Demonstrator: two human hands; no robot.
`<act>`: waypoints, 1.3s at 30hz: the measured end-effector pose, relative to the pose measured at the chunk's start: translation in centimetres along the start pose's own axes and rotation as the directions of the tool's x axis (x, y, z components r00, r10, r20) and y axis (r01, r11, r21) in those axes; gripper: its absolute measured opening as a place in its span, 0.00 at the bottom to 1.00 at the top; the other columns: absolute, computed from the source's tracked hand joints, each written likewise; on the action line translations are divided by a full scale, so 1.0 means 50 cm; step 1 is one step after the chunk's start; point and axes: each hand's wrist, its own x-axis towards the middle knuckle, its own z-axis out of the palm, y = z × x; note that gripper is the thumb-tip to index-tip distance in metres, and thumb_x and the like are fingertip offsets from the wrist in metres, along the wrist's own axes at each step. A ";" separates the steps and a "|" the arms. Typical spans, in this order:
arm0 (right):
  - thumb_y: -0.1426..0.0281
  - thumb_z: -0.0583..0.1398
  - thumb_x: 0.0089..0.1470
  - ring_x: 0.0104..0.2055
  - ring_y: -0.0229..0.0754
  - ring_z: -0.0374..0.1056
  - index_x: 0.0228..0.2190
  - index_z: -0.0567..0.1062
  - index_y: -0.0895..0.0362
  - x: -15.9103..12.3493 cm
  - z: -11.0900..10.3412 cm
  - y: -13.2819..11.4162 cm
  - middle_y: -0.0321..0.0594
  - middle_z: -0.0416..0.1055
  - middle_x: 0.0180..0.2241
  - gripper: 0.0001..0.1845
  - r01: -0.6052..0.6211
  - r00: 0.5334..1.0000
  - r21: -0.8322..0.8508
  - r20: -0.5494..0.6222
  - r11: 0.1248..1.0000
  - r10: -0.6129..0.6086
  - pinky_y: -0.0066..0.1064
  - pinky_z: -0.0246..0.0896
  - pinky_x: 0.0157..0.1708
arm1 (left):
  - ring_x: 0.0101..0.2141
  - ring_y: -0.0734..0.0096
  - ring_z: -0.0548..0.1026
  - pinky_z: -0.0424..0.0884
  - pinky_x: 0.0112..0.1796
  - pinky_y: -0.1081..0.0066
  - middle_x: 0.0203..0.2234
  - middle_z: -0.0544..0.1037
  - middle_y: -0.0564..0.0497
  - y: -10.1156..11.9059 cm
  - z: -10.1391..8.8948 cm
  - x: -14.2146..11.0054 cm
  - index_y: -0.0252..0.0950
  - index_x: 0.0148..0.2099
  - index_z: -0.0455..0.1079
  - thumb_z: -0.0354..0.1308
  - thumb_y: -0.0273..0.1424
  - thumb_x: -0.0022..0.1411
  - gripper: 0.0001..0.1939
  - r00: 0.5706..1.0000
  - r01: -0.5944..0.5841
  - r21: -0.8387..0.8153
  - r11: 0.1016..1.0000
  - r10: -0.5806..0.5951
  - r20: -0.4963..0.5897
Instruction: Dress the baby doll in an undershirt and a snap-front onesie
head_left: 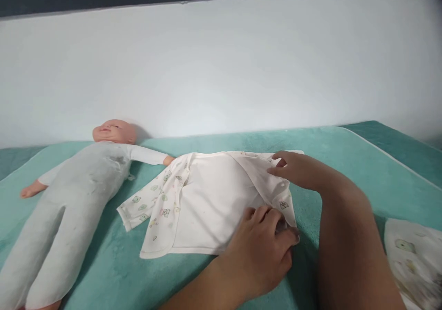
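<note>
A white baby shirt (214,204) with small printed animals lies spread, its front parted and the plain inside showing. My left hand (262,250) is closed on the shirt's lower right front edge, with fingers curled over the cloth; part of the grip is hidden. Above it, my right hand (299,169) rests at the shirt's upper right side. Its thumb and forefinger are apart and touch or hover close over the cloth. The right sleeve is mostly hidden by the hands and folded front panel.
A baby doll (86,176) in a white cloth body lies on its back at the left, one hand near the shirt's collar. Folded printed cloth (414,255) lies at the lower right. Green fabric (331,149) covers the surface, with a white wall (221,71) behind.
</note>
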 end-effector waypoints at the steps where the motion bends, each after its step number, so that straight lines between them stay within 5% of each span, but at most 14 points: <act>1: 0.56 0.57 0.53 0.41 0.49 0.74 0.54 0.69 0.53 0.000 0.000 -0.001 0.46 0.75 0.49 0.29 0.004 0.999 0.025 0.031 1.000 -0.005 0.37 0.67 0.36 | 0.48 0.60 0.65 0.65 0.46 0.60 0.42 0.70 0.48 -0.002 0.001 0.000 0.40 0.48 0.68 0.47 0.33 0.67 0.11 1.000 0.018 0.000 1.000 -0.018 -0.026; 9: 0.66 0.52 0.58 0.30 0.40 0.74 0.53 0.70 0.51 -0.013 -0.010 -0.023 0.39 0.79 0.40 0.22 0.141 0.986 0.130 0.074 0.981 -0.151 0.30 0.66 0.31 | 0.53 0.59 0.64 0.61 0.53 0.57 0.45 0.73 0.47 -0.011 0.012 0.002 0.37 0.47 0.67 0.49 0.37 0.67 0.12 0.993 -0.001 0.038 0.999 0.006 -0.115; 16: 0.68 0.52 0.57 0.29 0.42 0.74 0.50 0.73 0.52 0.000 0.002 -0.014 0.41 0.79 0.38 0.20 0.118 0.976 0.125 0.170 0.985 -0.138 0.33 0.69 0.32 | 0.51 0.59 0.66 0.65 0.51 0.57 0.46 0.72 0.46 -0.016 0.021 0.004 0.36 0.49 0.66 0.50 0.42 0.66 0.17 0.981 0.108 0.013 0.994 -0.105 -0.163; 21: 0.64 0.52 0.59 0.28 0.44 0.74 0.49 0.72 0.56 0.027 0.011 0.002 0.45 0.79 0.36 0.20 0.019 0.986 0.112 0.160 0.994 -0.037 0.35 0.69 0.33 | 0.57 0.54 0.61 0.59 0.58 0.49 0.55 0.68 0.42 -0.015 0.021 0.005 0.36 0.55 0.63 0.47 0.49 0.66 0.25 0.966 0.186 -0.005 0.983 -0.184 -0.184; 29: 0.60 0.49 0.60 0.46 0.51 0.73 0.55 0.68 0.57 0.034 0.015 0.011 0.49 0.71 0.54 0.25 0.060 0.998 0.003 0.009 0.998 -0.060 0.39 0.67 0.41 | 0.62 0.55 0.57 0.55 0.61 0.45 0.60 0.64 0.41 -0.015 0.024 0.003 0.36 0.58 0.61 0.44 0.46 0.69 0.24 0.968 0.220 0.032 0.975 -0.214 -0.132; 34: 0.64 0.49 0.61 0.57 0.51 0.65 0.55 0.68 0.54 0.032 0.015 -0.002 0.44 0.65 0.60 0.23 0.191 0.967 -0.021 -0.170 0.981 -0.191 0.41 0.62 0.53 | 0.62 0.56 0.56 0.50 0.61 0.40 0.58 0.66 0.42 -0.012 0.017 0.001 0.37 0.63 0.57 0.44 0.46 0.68 0.27 0.985 0.160 0.029 0.987 -0.157 -0.073; 39: 0.70 0.49 0.61 0.55 0.47 0.67 0.55 0.67 0.51 0.051 0.036 -0.008 0.41 0.70 0.56 0.22 0.302 0.951 0.123 -0.110 0.945 -0.289 0.37 0.62 0.53 | 0.61 0.58 0.59 0.49 0.62 0.40 0.55 0.70 0.48 -0.004 -0.002 0.000 0.39 0.60 0.59 0.46 0.44 0.69 0.22 0.998 0.069 -0.046 0.997 -0.068 0.004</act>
